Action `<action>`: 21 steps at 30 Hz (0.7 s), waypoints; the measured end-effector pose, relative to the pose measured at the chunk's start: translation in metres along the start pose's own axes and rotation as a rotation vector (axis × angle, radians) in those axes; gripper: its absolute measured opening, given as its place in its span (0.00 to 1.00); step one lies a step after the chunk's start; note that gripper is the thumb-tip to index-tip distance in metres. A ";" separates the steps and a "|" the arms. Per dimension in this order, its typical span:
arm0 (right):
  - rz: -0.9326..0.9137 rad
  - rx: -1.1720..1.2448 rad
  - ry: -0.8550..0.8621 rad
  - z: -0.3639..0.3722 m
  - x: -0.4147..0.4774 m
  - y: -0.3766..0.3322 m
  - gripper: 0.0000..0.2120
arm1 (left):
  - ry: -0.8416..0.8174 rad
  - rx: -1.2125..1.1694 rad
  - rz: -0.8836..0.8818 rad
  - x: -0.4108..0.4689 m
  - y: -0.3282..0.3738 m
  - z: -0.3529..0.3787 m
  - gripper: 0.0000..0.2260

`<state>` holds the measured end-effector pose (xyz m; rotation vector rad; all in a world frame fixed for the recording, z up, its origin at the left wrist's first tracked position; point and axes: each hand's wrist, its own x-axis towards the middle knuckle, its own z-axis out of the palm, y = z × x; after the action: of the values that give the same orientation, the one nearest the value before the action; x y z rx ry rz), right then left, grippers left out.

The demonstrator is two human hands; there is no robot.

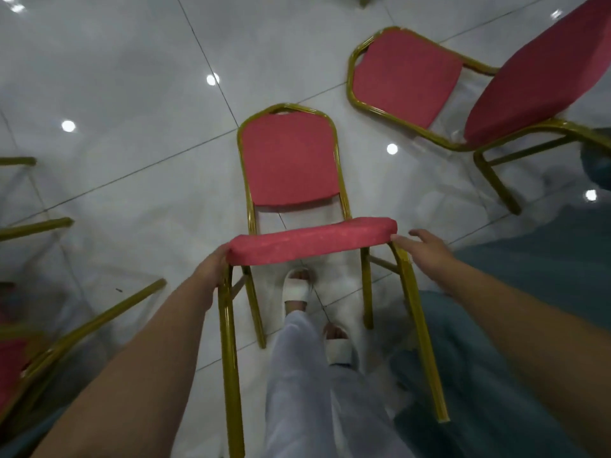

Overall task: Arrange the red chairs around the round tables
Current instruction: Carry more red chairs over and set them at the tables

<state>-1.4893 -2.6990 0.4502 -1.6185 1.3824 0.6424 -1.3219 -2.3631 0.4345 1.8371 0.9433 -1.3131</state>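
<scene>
The left hand's (211,272) fingertips are hidden behind one front corner of the red chair's (310,241) seat, which it grips above a gold leg. The right hand (426,249) touches the opposite corner, fingers nearly straight, grasping nothing. The chair hangs tipped over the white floor (132,94), legs toward the person. A second chair (406,77) runs past the frame's right edge

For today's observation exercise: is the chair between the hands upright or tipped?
Tipped: the red chair has legs pointing toward the person, backrest toward the floor.
</scene>
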 end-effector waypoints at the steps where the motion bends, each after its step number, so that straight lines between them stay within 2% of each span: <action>1: 0.012 0.023 -0.009 0.009 0.015 -0.006 0.35 | -0.002 0.001 -0.015 0.016 0.008 0.003 0.25; 4: 0.104 0.114 -0.064 0.027 0.061 -0.023 0.31 | 0.008 0.102 -0.122 0.058 0.022 0.001 0.39; 7: 0.252 0.102 -0.139 0.028 0.086 -0.033 0.21 | -0.078 0.126 -0.224 0.077 0.029 0.000 0.39; 8: 0.303 0.054 -0.166 0.025 0.092 -0.034 0.23 | -0.100 0.119 -0.247 0.082 0.032 0.000 0.38; 11: 0.439 -0.005 -0.241 0.016 0.101 -0.032 0.43 | -0.139 0.068 -0.266 0.096 0.034 0.000 0.34; 12: 0.463 0.018 -0.246 0.015 0.102 -0.031 0.46 | -0.151 0.040 -0.270 0.099 0.035 -0.001 0.33; 14: 0.475 0.086 -0.256 0.016 0.104 -0.033 0.47 | -0.197 -0.033 -0.263 0.103 0.036 -0.001 0.32; 17: 0.405 0.286 -0.247 0.021 0.103 -0.035 0.39 | -0.272 -0.063 -0.249 0.103 0.039 -0.002 0.32; 21: 0.294 0.462 -0.180 0.026 0.104 -0.034 0.32 | -0.257 -0.144 -0.211 0.094 0.043 -0.001 0.27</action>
<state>-1.4268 -2.7286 0.3607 -0.9814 1.5131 0.5674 -1.2632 -2.3684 0.3494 1.4500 1.0815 -1.5240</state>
